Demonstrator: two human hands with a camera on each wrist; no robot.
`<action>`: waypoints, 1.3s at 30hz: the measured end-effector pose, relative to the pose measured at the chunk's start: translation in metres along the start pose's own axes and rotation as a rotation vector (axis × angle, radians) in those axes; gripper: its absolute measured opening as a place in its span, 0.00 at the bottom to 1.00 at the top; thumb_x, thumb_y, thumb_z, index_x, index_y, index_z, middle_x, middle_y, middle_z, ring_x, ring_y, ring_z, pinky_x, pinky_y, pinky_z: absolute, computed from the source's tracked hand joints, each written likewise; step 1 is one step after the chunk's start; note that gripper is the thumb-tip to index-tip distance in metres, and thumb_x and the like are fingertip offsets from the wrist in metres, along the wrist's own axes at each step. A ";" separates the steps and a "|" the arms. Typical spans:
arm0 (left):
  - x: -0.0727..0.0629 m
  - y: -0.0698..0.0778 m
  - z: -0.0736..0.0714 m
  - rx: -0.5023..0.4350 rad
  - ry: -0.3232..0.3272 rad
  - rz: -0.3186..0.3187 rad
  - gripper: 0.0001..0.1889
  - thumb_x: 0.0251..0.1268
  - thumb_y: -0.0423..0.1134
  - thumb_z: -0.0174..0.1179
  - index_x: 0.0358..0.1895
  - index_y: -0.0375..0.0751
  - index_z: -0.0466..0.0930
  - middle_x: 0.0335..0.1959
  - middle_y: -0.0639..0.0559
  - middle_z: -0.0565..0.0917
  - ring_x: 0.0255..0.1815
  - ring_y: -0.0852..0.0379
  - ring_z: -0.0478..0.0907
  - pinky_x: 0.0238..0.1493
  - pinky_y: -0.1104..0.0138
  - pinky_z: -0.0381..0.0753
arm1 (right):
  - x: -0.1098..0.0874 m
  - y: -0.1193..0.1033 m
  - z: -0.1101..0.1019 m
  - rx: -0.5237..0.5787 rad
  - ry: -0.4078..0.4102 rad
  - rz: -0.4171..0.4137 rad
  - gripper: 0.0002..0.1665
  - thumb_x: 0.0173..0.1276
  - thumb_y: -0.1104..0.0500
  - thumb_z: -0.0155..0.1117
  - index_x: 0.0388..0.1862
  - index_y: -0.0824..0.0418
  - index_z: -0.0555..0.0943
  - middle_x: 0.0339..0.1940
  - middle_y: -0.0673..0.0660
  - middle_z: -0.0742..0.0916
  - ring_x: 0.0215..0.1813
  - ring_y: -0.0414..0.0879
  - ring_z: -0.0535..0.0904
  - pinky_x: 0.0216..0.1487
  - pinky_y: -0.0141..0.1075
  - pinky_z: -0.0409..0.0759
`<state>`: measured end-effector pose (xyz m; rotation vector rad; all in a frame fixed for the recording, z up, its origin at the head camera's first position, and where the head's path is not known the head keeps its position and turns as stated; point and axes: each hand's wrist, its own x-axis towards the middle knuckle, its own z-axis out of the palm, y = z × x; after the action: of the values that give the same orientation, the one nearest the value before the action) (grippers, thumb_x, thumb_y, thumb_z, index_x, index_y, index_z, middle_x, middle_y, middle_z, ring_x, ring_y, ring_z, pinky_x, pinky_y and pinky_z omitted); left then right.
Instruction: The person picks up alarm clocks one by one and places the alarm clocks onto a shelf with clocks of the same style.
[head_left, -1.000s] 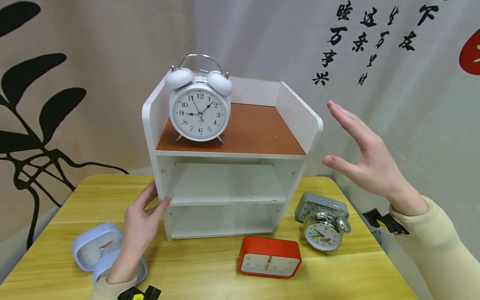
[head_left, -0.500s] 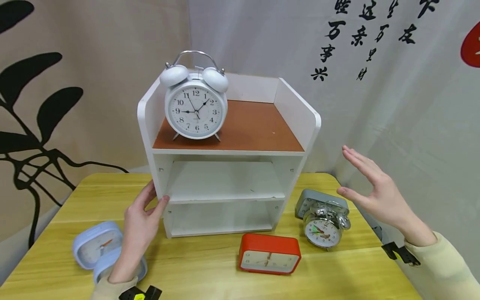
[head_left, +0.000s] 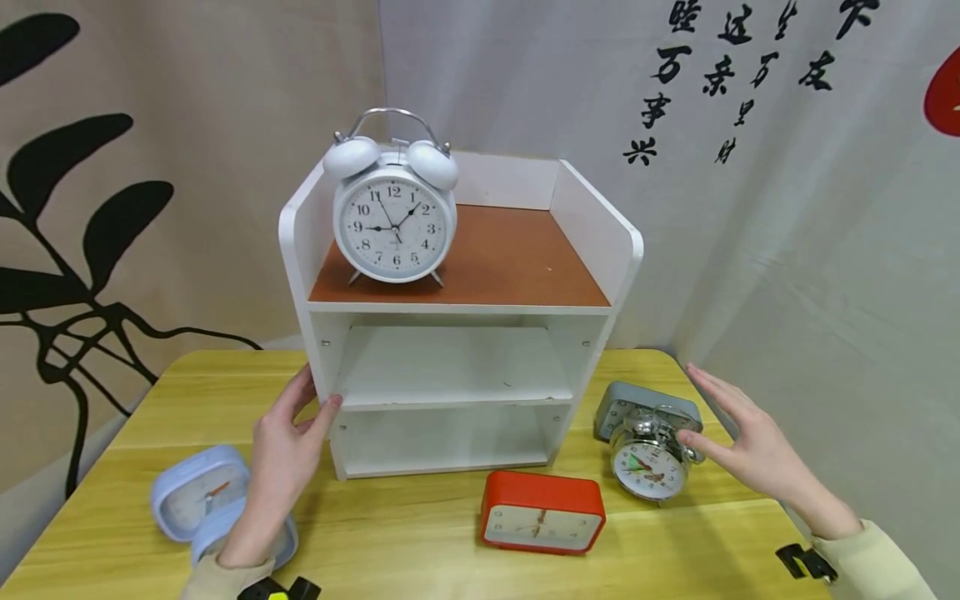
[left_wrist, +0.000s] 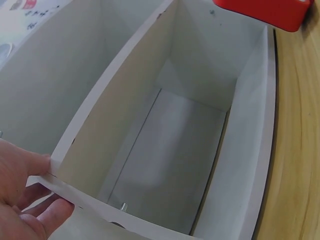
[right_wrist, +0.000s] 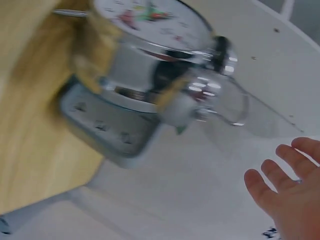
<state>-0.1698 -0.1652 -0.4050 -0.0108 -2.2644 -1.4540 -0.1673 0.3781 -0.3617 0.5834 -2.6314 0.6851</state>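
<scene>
My left hand [head_left: 283, 454] holds the left side panel of a small white shelf unit [head_left: 453, 402]. In the left wrist view the thumb [left_wrist: 37, 164] lies at the panel's front edge and the fingers are round its outer side. Over at the right, my right hand [head_left: 757, 446] hangs with fingers spread, beside a silver twin-bell alarm clock [head_left: 648, 468]. Seen from the right wrist, a gap separates the fingers [right_wrist: 260, 187] from that silver clock [right_wrist: 135, 70]. A grey-blue clock [head_left: 656, 398] stands right behind the silver one, partly hidden by it.
A white twin-bell alarm clock [head_left: 395, 225] stands on the shelf's brown top, left side. A red box-shaped clock [head_left: 543, 508] sits on the wooden table [head_left: 390, 558] in front of the shelf. Light-blue clocks [head_left: 198, 492] lie left, partly behind my left forearm.
My right hand has come down from beside the shelf's top to the silver alarm clock. The left hand keeps its place on the shelf unit.
</scene>
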 end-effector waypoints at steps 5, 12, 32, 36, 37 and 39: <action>0.000 0.000 0.000 0.000 0.000 0.001 0.29 0.79 0.36 0.60 0.79 0.40 0.67 0.71 0.31 0.79 0.69 0.35 0.79 0.42 0.95 0.76 | -0.014 0.013 0.010 0.008 -0.069 0.117 0.54 0.66 0.54 0.78 0.86 0.45 0.60 0.82 0.67 0.70 0.86 0.47 0.61 0.61 0.79 0.69; 0.000 0.001 0.002 -0.007 0.015 0.003 0.29 0.78 0.35 0.60 0.79 0.39 0.68 0.70 0.32 0.80 0.68 0.37 0.79 0.43 0.94 0.77 | -0.024 0.026 0.021 -0.018 -0.077 0.149 0.52 0.67 0.53 0.77 0.86 0.46 0.61 0.79 0.70 0.73 0.75 0.50 0.74 0.66 0.57 0.80; 0.002 -0.003 0.000 0.016 0.031 -0.020 0.29 0.77 0.38 0.63 0.78 0.42 0.71 0.69 0.33 0.82 0.66 0.42 0.80 0.41 0.94 0.77 | -0.025 0.048 0.053 0.025 -0.143 0.242 0.46 0.68 0.48 0.77 0.79 0.61 0.70 0.74 0.68 0.80 0.64 0.45 0.81 0.52 0.38 0.86; 0.001 -0.003 0.001 0.014 0.025 -0.017 0.29 0.78 0.38 0.62 0.78 0.42 0.70 0.69 0.33 0.81 0.65 0.45 0.81 0.42 0.93 0.78 | -0.025 0.049 0.056 0.077 -0.126 0.230 0.43 0.66 0.51 0.79 0.76 0.60 0.73 0.69 0.69 0.83 0.46 0.24 0.73 0.38 0.26 0.75; 0.001 -0.002 0.001 0.013 0.025 -0.017 0.29 0.78 0.38 0.62 0.78 0.42 0.70 0.69 0.33 0.81 0.66 0.45 0.80 0.42 0.93 0.78 | -0.025 0.049 0.057 0.088 -0.122 0.232 0.42 0.65 0.52 0.80 0.75 0.60 0.74 0.67 0.69 0.84 0.44 0.23 0.72 0.38 0.26 0.74; 0.000 -0.002 0.002 0.011 0.025 -0.022 0.29 0.78 0.38 0.62 0.78 0.42 0.70 0.69 0.33 0.81 0.66 0.46 0.80 0.42 0.93 0.78 | -0.024 0.049 0.058 0.099 -0.117 0.237 0.41 0.64 0.53 0.80 0.74 0.59 0.75 0.64 0.69 0.86 0.44 0.21 0.72 0.38 0.26 0.76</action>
<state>-0.1709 -0.1645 -0.4074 0.0358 -2.2590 -1.4444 -0.1834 0.3941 -0.4384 0.3493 -2.8179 0.8796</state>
